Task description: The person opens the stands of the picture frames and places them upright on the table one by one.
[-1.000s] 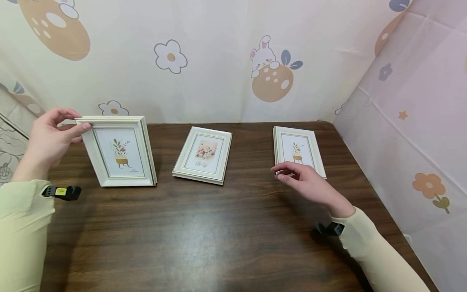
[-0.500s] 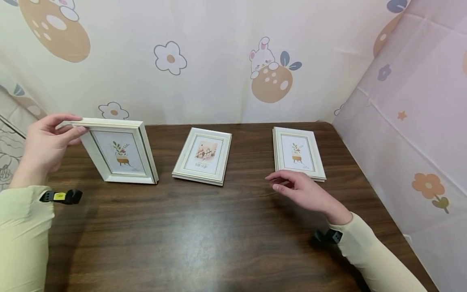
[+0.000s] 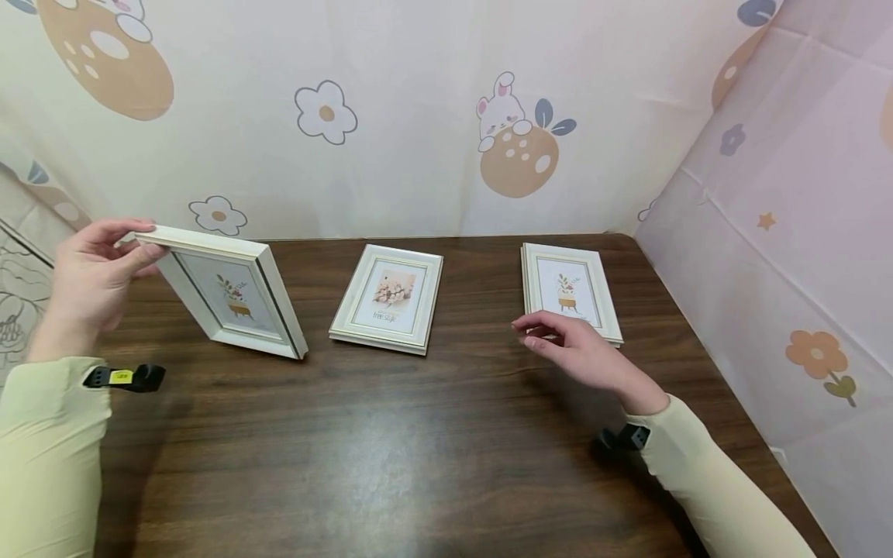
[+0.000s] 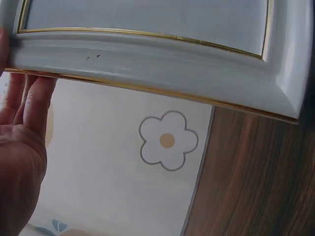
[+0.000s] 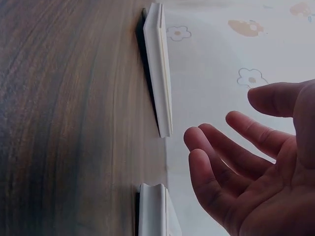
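Fingers (image 4: 37, 103) and thumb (image 3: 148, 253) of the left hand (image 3: 89, 273) pinch the upper left corner of a white picture frame (image 3: 233, 291), thumb in front; it is tilted, at the left of the table (image 3: 335, 465), and whether its lower edge touches the wood cannot be told. Picture frames number three: the other two lie flat, a middle frame (image 3: 388, 298) with a "free style" print and a right frame (image 3: 568, 287) whose potted-plant print resembles that of the tilted one. The right hand (image 3: 582, 353) is just before the right frame, overlapping its near left corner in the head view; its fingers are loosely bent and spread. Two black wrist straps, the left (image 3: 124, 377) with a yellow label, and two pale yellow sleeves (image 3: 49, 465) complete the arms. Behind the table is a printed curtain (image 3: 412, 155) bearing one rabbit on an orange fruit and two whole outlined flowers. The left wrist view alone shows small dark marks on the white moulding. The right wrist view shows two frames edge-on and all five right digits apart from them, a gap the head view conceals.
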Tool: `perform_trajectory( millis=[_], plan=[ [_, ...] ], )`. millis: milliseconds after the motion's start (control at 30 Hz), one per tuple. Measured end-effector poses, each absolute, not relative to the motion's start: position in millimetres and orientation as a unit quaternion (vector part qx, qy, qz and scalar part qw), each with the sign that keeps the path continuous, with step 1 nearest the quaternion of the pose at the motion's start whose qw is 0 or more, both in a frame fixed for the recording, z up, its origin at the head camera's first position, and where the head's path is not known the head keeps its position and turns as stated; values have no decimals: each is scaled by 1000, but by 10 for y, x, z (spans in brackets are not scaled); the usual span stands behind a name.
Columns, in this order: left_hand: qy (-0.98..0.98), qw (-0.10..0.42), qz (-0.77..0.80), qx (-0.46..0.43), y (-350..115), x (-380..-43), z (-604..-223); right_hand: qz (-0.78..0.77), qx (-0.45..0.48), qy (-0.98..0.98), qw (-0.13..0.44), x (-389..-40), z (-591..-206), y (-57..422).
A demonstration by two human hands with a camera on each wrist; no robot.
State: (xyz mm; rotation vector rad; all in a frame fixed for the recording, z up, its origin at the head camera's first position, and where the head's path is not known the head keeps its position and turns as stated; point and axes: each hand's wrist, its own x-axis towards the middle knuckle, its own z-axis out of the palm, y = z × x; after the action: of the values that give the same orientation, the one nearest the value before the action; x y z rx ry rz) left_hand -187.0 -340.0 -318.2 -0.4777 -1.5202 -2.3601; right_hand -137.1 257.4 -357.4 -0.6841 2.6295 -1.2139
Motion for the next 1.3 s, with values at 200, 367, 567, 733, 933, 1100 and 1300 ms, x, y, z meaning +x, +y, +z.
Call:
perform_trajectory(
  millis=[200, 367, 567, 733, 933, 1100, 1300],
  plan=[
    [-480, 142, -848, -174, -3346, -1878, -3173, -417, -222, 878, 83, -1419, -3587, 2556],
    [-428, 128, -874, -194, -3316, -1902, -3183, -418, -229, 874, 92, -1394, -3574, 2501],
    [-386, 113, -887, -229, -3233, -1905, -3197, -401, -243, 878, 100, -1343, -3572, 2403],
    [-380, 104, -885, -248, -3126, -1910, -3187, -405, -253, 872, 110, -1319, -3566, 2334],
    [-350, 73, -895, -267, -3004, -1930, -3200, -399, -267, 870, 114, -1301, -3569, 2241],
    [-343, 49, -895, -282, -2895, -1951, -3212, -397, -277, 867, 117, -1292, -3565, 2164],
    [-346, 30, -891, -293, -2763, -1985, -3220, -401, -290, 861, 113, -1294, -3564, 2068]
  ],
)
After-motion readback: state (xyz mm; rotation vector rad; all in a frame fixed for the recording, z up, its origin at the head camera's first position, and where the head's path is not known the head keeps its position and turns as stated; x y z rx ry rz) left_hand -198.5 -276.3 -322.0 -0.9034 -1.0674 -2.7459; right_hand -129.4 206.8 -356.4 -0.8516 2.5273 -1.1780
